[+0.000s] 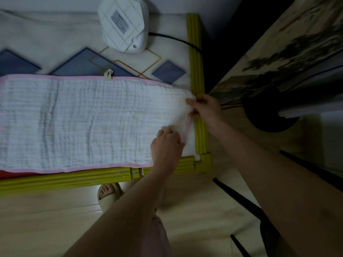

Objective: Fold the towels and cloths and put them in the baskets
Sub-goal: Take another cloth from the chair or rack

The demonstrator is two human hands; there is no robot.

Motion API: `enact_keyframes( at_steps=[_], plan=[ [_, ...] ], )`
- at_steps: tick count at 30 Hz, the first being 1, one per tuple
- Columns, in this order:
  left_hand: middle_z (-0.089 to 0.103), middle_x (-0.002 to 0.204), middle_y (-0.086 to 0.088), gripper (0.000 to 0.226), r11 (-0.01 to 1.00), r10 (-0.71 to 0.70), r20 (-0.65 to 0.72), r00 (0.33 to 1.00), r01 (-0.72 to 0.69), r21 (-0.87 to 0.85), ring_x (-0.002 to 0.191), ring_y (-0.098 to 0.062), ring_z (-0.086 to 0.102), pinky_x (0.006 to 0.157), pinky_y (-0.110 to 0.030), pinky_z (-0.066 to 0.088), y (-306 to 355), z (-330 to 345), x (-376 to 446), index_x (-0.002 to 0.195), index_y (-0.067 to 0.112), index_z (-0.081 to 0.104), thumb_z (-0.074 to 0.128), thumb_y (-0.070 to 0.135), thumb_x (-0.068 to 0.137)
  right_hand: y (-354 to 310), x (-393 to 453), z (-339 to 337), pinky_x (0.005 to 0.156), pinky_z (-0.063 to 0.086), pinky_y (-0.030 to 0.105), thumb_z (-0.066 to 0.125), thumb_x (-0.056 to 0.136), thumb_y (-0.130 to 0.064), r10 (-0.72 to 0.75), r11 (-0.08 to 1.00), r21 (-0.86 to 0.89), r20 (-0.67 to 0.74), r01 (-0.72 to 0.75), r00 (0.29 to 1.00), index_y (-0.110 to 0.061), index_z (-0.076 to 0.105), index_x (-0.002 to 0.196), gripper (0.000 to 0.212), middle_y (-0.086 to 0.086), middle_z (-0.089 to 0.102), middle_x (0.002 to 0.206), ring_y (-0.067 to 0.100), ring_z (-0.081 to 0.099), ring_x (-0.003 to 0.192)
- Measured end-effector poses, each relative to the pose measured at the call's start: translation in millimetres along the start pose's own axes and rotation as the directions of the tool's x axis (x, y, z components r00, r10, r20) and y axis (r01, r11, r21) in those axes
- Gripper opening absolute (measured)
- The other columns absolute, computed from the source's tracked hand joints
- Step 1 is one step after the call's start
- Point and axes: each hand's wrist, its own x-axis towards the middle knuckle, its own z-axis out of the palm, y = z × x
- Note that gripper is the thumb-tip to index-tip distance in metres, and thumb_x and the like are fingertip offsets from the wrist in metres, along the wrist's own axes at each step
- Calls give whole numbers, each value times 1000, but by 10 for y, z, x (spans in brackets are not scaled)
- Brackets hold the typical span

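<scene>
A white, pink-edged towel (78, 123) lies spread flat across a yellow-rimmed table (196, 71), its right end pinched by both hands, the left hand (167, 143) curled on the near corner and the right hand (204, 108) gripping the far corner, a white device (123, 23) sitting beyond.

Both bare forearms reach forward. The left hand (167, 141) has its fingers curled in a grip, as does the right hand (203, 106) farther ahead.
</scene>
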Motion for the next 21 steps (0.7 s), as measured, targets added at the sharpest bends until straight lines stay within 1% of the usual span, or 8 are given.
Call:
enact_keyframes(
  at_steps=[2, 4, 6, 8, 9, 14, 17, 21],
  plan=[
    [59, 99, 3, 13, 994, -72, 8, 997, 72, -80, 99, -18, 56, 63, -30, 39, 9, -95, 20, 90, 19, 68, 62, 29, 85, -13, -29, 12, 53, 54, 20, 71, 84, -12, -1, 999, 47, -16, 2, 1000, -10, 61, 77, 12, 7, 59, 76, 15, 58, 63],
    [66, 83, -1, 8, 918, -175, 104, 979, 200, -343, 76, -17, 65, 56, -30, 49, -29, -173, 52, 83, 13, 67, 66, 21, 84, -37, -54, 7, 55, 52, 24, 71, 84, -14, -4, 997, 75, -23, 6, 1000, -13, 63, 75, 12, 6, 61, 73, 15, 59, 63],
    [68, 75, -11, 10, 630, -193, 293, 936, 347, -695, 57, -16, 67, 54, -34, 59, -102, -314, 60, 84, 2, 65, 71, 11, 83, -89, -94, 20, 61, 51, 26, 73, 82, -16, 2, 994, 109, -16, 0, 1000, -15, 66, 77, 9, 7, 65, 77, 19, 61, 69],
    [67, 78, -14, 14, 334, -124, 400, 908, 418, -845, 60, -14, 67, 62, -28, 59, -239, -513, 4, 95, -2, 64, 70, 5, 84, -176, -164, 82, 61, 51, 24, 72, 82, -13, 13, 987, 160, -2, -12, 1000, -15, 66, 79, 7, 7, 65, 80, 18, 61, 72],
    [67, 78, -11, 17, 294, -87, 415, 906, 421, -858, 63, -12, 66, 64, -23, 58, -327, -620, -37, 99, -1, 65, 69, 5, 84, -230, -212, 135, 60, 51, 23, 72, 82, -11, 19, 983, 185, 7, -20, 1000, -15, 65, 79, 8, 5, 66, 80, 17, 61, 72],
    [65, 73, 2, 12, 481, -63, 317, 946, 307, -821, 65, -4, 56, 60, -14, 46, -820, -1210, -338, 91, 7, 72, 70, 17, 85, -564, -544, 626, 59, 51, 19, 66, 87, -7, -33, 972, 233, 113, 6, 993, -14, 66, 80, 9, 0, 67, 76, 9, 62, 66],
    [72, 81, 1, 14, 450, -104, 279, 955, 296, -843, 74, -3, 63, 67, -13, 49, -1131, -1521, -533, 92, 10, 74, 66, 21, 89, -749, -750, 1062, 64, 53, 24, 65, 89, -11, -53, 977, 211, 135, 23, 989, -12, 67, 90, 3, 7, 69, 86, 15, 65, 74],
    [73, 83, -2, 12, 276, -159, 287, 945, 322, -906, 79, -10, 66, 72, -22, 55, -1648, -1793, -798, 90, 9, 73, 63, 14, 90, -916, -993, 1798, 60, 53, 24, 66, 87, -8, -145, 987, 96, 140, 132, 979, -10, 69, 90, 5, 9, 68, 83, 14, 65, 68]
  ],
)
